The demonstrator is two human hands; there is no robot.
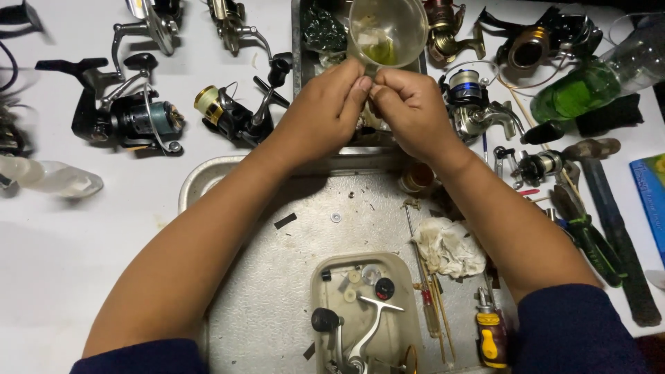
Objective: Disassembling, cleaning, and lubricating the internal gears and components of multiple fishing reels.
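- What are the hands doing?
- The left hand (324,111) and right hand (409,111) meet, fingertips pinched on one tiny part. It is mostly hidden, so I can't tell what it is.
- What is close by?
- A clear cup (388,31) at 12 o'clock, touching both hands. A black reel (235,114) at 9 o'clock, a silver reel (478,104) at 3 o'clock, a white rag (449,246) at 5 o'clock

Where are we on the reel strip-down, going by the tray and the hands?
Done: the small beige tray already holds loose washers, discs and a reel handle, so a reel looks taken apart. In hand: the left hand and right hand pinch a tiny part together below the clear cup; the part itself is hidden. Left: whole reels lie on the table, seemingly untouched.
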